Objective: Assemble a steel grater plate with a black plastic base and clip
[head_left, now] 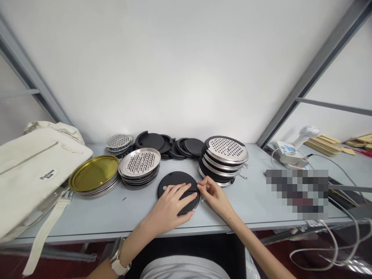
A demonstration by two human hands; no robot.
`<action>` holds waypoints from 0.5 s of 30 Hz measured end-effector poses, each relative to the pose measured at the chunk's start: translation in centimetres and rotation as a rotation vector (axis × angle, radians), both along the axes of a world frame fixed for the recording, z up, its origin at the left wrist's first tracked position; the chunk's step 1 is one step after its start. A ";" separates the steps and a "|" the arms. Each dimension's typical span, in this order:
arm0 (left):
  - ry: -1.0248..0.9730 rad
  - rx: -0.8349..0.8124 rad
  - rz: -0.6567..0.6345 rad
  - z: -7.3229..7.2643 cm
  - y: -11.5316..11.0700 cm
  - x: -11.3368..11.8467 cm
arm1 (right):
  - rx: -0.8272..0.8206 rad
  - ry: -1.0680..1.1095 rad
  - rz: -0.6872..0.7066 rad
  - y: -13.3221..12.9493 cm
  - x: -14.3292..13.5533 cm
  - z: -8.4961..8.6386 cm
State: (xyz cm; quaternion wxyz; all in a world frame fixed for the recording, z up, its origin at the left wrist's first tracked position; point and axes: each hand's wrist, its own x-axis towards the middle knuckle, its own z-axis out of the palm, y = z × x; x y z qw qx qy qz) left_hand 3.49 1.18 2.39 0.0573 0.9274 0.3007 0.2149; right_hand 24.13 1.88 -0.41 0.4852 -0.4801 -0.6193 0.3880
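A round black disc (171, 179) with a silvery rim showing at its near edge lies flat on the table in front of me. Across its top rests my left hand (176, 203), fingers stretched out and spread, thumb by the near edge. My right hand (209, 192) pinches thumb and forefinger together at the disc's right edge; what lies between the fingertips is hidden. Just under them shows a small shiny metal bit (202, 198). Right behind stands a stack of black-rimmed metal grater discs (226, 149), with wire loops sticking out on its right.
Left stand a stack of metal grater plates (141, 162) and gold-topped round plates (94, 172). Black round holders (151, 142) and smaller grater plates (118, 141) line the wall. A cream backpack (37, 166) is far left; a white handheld device (306, 133) and cables are right.
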 end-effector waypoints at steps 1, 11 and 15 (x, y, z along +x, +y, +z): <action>-0.001 -0.001 0.001 0.0 0.0 0.0 | -0.013 0.020 0.015 0.0 0.0 0.0; 0.032 0.001 0.000 0.0 0.0 0.0 | -0.077 0.050 0.073 0.3 0.4 -0.2; 0.045 0.005 0.008 0.0 0.1 0.1 | -0.074 0.056 0.068 0.3 0.4 -0.4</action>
